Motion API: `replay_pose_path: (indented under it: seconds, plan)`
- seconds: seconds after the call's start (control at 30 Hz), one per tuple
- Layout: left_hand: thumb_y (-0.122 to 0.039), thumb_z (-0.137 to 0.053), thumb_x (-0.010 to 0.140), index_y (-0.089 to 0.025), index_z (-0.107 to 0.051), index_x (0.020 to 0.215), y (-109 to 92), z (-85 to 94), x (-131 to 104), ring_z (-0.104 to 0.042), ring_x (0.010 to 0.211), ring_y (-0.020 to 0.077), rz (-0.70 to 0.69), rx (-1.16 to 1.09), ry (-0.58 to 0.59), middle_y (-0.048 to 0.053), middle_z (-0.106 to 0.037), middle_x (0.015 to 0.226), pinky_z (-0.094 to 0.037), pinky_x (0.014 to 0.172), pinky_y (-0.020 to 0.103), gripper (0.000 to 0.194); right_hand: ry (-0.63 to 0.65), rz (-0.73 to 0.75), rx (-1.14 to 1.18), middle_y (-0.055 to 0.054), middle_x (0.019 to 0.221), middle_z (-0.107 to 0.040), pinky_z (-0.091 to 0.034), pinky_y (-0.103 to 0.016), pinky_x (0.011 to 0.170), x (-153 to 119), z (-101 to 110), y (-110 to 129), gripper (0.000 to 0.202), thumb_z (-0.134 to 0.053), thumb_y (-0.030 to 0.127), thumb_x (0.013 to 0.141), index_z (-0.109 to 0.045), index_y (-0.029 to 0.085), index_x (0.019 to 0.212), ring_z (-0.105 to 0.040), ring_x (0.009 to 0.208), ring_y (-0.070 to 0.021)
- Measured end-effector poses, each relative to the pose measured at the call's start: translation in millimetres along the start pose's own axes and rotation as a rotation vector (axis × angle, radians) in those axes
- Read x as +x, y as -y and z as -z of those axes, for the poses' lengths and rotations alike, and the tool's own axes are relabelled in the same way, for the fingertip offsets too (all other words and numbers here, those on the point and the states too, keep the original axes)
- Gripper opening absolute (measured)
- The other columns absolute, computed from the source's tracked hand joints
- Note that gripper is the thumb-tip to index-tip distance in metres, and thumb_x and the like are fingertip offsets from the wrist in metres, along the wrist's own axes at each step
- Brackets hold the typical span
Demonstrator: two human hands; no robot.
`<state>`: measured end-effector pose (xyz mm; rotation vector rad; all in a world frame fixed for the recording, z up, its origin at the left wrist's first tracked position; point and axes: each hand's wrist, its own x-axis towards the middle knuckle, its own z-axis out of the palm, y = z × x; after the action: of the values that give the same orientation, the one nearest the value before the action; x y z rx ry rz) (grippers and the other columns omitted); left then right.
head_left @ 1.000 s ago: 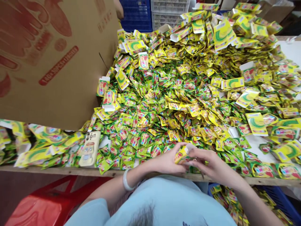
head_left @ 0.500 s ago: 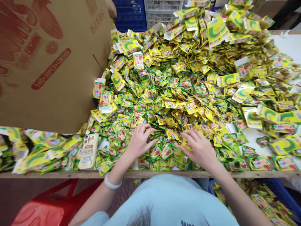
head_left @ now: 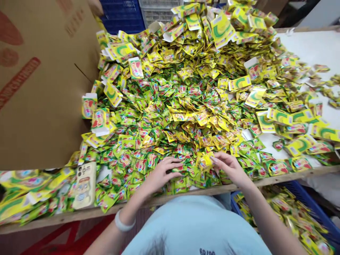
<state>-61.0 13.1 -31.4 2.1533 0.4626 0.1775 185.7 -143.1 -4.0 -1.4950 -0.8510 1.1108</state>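
Note:
In the head view, my right hand point(head_left: 230, 168) pinches a yellow candy packet point(head_left: 205, 161) between thumb and fingers, just above the pile. My left hand point(head_left: 163, 174) hovers over the near part of the heap, thumb and fingers apart, with nothing held. Under and around both hands lie small green packets point(head_left: 183, 184) with red watermelon pictures. Yellow packets point(head_left: 202, 117) form a band through the middle of the pile, beyond my hands.
A large brown carton point(head_left: 45, 106) stands at the left. Near it lies a cream phone point(head_left: 85, 186) by the wooden table edge point(head_left: 170, 200). Small printed boxes point(head_left: 223, 30) top the far heap. A blue crate point(head_left: 316, 205) of packets sits below at right.
My right hand has closed on a yellow packet. My left hand stays open over the pile. The view has turned, so the table edge now slants.

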Motion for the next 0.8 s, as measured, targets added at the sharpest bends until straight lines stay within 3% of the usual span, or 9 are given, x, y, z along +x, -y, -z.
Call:
replay_pose_path:
  seconds: [0.07, 0.13, 0.2, 0.3, 0.43, 0.57, 0.63, 0.7, 0.8]
  plan:
    - [-0.045, -0.047, 0.097, -0.023, -0.072, 0.114, -6, 9.4, 6, -0.062, 0.112, 0.0237, 0.105, -0.157, 0.005, 0.008, -0.072, 0.114, -0.047, 0.102, 0.04, 0.037, 0.006, 0.037, 0.084, -0.006, 0.106, -0.068, -0.053, -0.028, 0.074, -5, -10, -1, 0.027, -0.067, 0.048, 0.086, -0.07, 0.021, 0.083, -0.065, 0.093, -0.0184]
    - [-0.05, -0.039, 0.098, -0.018, -0.074, 0.107, -16, 10.1, 11, -0.067, 0.089, 0.0219, 0.238, -0.252, -0.126, 0.006, -0.074, 0.091, -0.053, 0.087, 0.035, 0.048, 0.018, 0.074, 0.122, -0.008, 0.125, -0.064, -0.048, -0.035, 0.098, -3, -27, 0, 0.028, -0.067, 0.048, 0.086, -0.071, 0.022, 0.078, -0.057, 0.121, -0.023]
    - [-0.058, -0.038, 0.096, -0.014, -0.074, 0.094, -28, 3.7, 14, -0.061, 0.068, 0.0185, 0.32, -0.307, -0.286, 0.003, -0.067, 0.07, -0.052, 0.069, 0.03, 0.056, 0.009, 0.09, 0.12, -0.009, 0.13, -0.062, -0.041, -0.041, 0.107, 2, -47, 1, 0.03, -0.068, 0.049, 0.085, -0.071, 0.021, 0.075, -0.052, 0.128, -0.0255]
    - [-0.062, -0.035, 0.095, -0.014, -0.072, 0.088, -42, -7.5, 16, -0.054, 0.061, 0.0161, 0.32, -0.379, -0.36, 0.002, -0.062, 0.066, -0.048, 0.061, 0.028, 0.062, -0.085, 0.141, 0.064, -0.01, 0.11, -0.068, -0.046, -0.04, 0.099, 9, -70, 1, 0.03, -0.065, 0.049, 0.087, -0.07, 0.02, 0.077, -0.061, 0.111, -0.0242]
    - [-0.057, -0.036, 0.097, -0.016, -0.062, 0.122, -53, -11.0, 12, -0.059, 0.064, 0.0169, 0.259, -0.393, -0.258, 0.007, -0.07, 0.087, -0.05, 0.062, 0.029, 0.054, -0.108, 0.159, -0.048, -0.005, 0.082, -0.068, -0.051, -0.031, 0.075, 9, -75, 3, 0.025, -0.059, 0.044, 0.092, -0.065, 0.02, 0.085, -0.063, 0.078, -0.0176]
    - [-0.041, -0.039, 0.1, -0.02, -0.044, 0.141, -61, -12.7, 8, -0.067, 0.092, 0.0213, 0.188, -0.163, -0.259, 0.013, -0.066, 0.12, -0.054, 0.079, 0.032, 0.046, 0.046, 0.059, 0.12, -0.004, 0.09, -0.069, -0.054, -0.03, 0.077, 2, -66, 4, 0.038, -0.062, 0.046, 0.09, -0.053, 0.024, 0.119, -0.065, 0.081, -0.0169]
    - [-0.037, -0.034, 0.101, -0.018, -0.034, 0.147, -63, -17.5, 6, -0.069, 0.092, 0.0223, 0.149, -0.03, -0.23, 0.016, -0.065, 0.124, -0.054, 0.079, 0.033, 0.049, 0.168, -0.019, 0.195, -0.005, 0.098, -0.071, -0.055, -0.032, 0.083, 2, -63, 0, 0.049, -0.067, 0.048, 0.086, -0.05, 0.025, 0.126, -0.067, 0.088, -0.0183]
    - [-0.036, -0.031, 0.102, -0.015, -0.025, 0.15, -62, -21.9, 6, -0.07, 0.079, 0.0224, 0.134, 0.096, -0.164, 0.015, -0.07, 0.108, -0.054, 0.071, 0.033, 0.053, 0.231, -0.07, 0.18, -0.006, 0.096, -0.071, -0.055, -0.033, 0.083, 4, -62, -6, 0.043, -0.072, 0.049, 0.082, -0.06, 0.022, 0.113, -0.067, 0.086, -0.0195]
    - [-0.041, -0.032, 0.101, -0.014, -0.026, 0.15, -54, -12.1, 6, -0.068, 0.067, 0.022, 0.116, 0.245, -0.14, 0.01, -0.072, 0.087, -0.052, 0.064, 0.032, 0.056, 0.182, -0.084, 0.104, -0.004, 0.082, -0.068, -0.057, -0.031, 0.074, 4, -61, -13, 0.034, -0.073, 0.051, 0.08, -0.066, 0.019, 0.09, -0.065, 0.076, -0.0192]
